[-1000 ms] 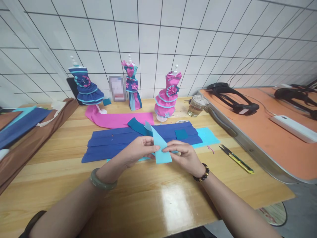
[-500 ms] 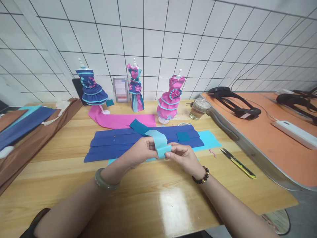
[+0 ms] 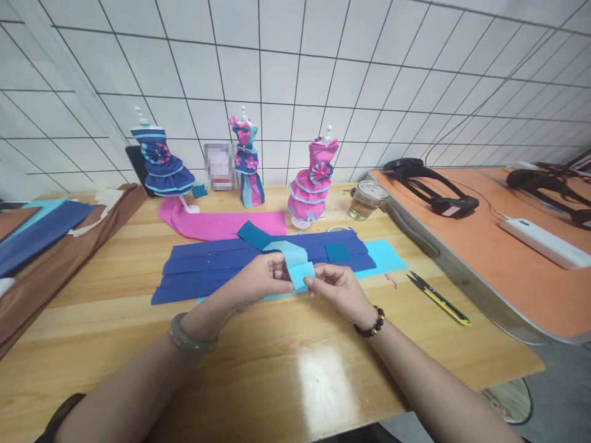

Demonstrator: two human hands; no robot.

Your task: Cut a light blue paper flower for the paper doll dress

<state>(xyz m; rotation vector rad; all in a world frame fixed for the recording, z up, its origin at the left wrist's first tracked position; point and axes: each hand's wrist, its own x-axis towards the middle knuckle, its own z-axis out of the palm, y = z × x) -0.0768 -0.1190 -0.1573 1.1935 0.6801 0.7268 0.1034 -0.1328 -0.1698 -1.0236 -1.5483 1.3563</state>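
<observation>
Between both hands is a light blue crepe paper strip (image 3: 301, 274), its near end folded over. My left hand (image 3: 265, 274) pinches the strip's left edge between thumb and fingers. On the right edge, my right hand (image 3: 333, 284) is closed with thumb and index finger on the fold. The strip's far part lies back over a dark teal strip (image 3: 253, 235). Below the hands spread dark blue crepe paper pieces (image 3: 194, 271), with a small teal square (image 3: 337, 251) on top. A light blue sheet (image 3: 385, 256) shows from under them.
Three small dress forms in paper dresses, one blue (image 3: 168, 169), one mixed (image 3: 249, 163) and one pink (image 3: 311, 191), stand along the wall. Yellow-handled thread snips (image 3: 438, 298) lie right, near a lidded glass (image 3: 367, 200). A pink strip (image 3: 231, 225) lies behind. Brown fabric (image 3: 69, 271) covers the left.
The folded end of the light blue strip now lies flatter and faces up more between my fingers. The whole view has shifted slightly, and both hands keep their hold.
</observation>
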